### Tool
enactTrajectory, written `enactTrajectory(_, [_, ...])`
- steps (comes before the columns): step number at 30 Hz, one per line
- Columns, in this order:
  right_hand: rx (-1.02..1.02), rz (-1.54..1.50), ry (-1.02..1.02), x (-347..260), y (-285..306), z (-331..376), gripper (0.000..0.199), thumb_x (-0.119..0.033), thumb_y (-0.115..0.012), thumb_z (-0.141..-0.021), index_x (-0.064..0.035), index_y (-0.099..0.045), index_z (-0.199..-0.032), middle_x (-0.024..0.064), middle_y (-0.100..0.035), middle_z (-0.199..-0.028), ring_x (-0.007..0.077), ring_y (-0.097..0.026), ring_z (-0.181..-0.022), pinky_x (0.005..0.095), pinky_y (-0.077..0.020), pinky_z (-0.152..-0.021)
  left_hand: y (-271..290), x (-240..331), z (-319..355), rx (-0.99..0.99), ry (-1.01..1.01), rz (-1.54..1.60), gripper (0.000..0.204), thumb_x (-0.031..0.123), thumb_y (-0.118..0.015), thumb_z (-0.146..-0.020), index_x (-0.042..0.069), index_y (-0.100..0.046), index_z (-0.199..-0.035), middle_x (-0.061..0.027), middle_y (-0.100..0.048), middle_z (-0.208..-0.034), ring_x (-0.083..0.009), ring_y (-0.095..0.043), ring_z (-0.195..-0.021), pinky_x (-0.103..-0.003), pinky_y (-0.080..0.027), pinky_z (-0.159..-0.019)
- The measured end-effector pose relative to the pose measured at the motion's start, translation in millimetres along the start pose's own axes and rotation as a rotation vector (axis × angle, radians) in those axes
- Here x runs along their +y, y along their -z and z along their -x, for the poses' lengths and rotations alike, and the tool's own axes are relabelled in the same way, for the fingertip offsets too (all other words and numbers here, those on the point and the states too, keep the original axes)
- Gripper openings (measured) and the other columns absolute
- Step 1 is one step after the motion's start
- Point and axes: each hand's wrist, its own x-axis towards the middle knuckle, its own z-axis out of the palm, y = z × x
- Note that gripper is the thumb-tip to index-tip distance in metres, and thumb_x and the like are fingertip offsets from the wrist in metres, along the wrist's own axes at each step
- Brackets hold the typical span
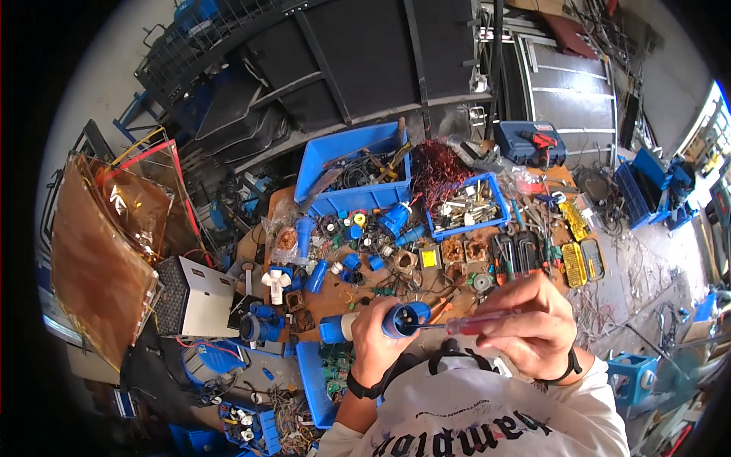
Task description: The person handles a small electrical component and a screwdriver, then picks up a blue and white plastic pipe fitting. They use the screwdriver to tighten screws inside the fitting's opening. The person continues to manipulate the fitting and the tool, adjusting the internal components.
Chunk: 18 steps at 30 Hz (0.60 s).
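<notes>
Over the near edge of the cluttered tabletop, the left hand is clamped on a blue plug, its open face turned rightward. The right hand grips a red-handled screwdriver lying level, its tip entering that face.

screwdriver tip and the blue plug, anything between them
Nothing visible. The right hand holds the screwdriver with its shaft running straight into the open face of the blue plug, which the left hand grips.
</notes>
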Motion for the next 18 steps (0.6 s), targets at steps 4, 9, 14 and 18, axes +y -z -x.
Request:
enactTrajectory(4, [-0.158, -0.279, -0.056, 1, 13, 5, 0.027, 0.004, -0.068, -0.087, 0.0015, -0.067, -0.114, 0.0176, -0.068, -0.111, 0.0305, -0.068, -0.106, 0.0402, -0.0561, -0.089, -5, 6, -5, 0.035, -0.008, -0.074, 0.053, 0.011, -0.09, -0.06, 0.005, -0.061, -0.104, -0.0153, -0.068, -0.096, -0.0354, -0.067, -0.085, -0.042, -0.053, -0.074])
enactTrajectory(9, [-0.259, -0.348, -0.035, 1, 16, 4, 0.034, 0.01, -0.058, -0.088, 0.002, -0.063, -0.121, 0.0199, -0.066, -0.119, 0.0334, -0.066, -0.112, 0.044, -0.0526, -0.096, -9, 9, 5, 0.029, 0.032, -0.028, 0.055, 0.01, -0.09, -0.059, 0.005, -0.061, -0.105, -0.0152, -0.068, -0.097, -0.0355, -0.067, -0.086, -0.043, -0.054, -0.075])
enactTrajectory(14, [-0.125, -0.195, -0.017, -4, 20, 2, 0.025, -0.007, -0.079, -0.081, -0.0028, -0.073, -0.105, 0.0188, -0.062, -0.119, 0.0245, -0.064, -0.093, 0.0336, -0.0531, -0.083, -13, 20, 7, 0.01, 0.034, -0.029, 0.056, 0.009, -0.089, -0.058, 0.005, -0.06, -0.106, -0.015, -0.068, -0.097, -0.0355, -0.067, -0.087, -0.042, -0.054, -0.075])
enactTrajectory(18, [-0.072, -0.04, -0.028, -3, 32, 6, 0.019, -0.005, -0.078, -0.082, -0.0024, -0.074, -0.101, 0.0135, -0.067, -0.105, 0.023, -0.066, -0.092, 0.0349, -0.0548, -0.081, -18, 25, 5, 0.011, 0.021, -0.037, 0.057, 0.009, -0.089, -0.057, 0.006, -0.061, -0.106, -0.0148, -0.068, -0.099, -0.0358, -0.067, -0.089, -0.042, -0.054, -0.077])
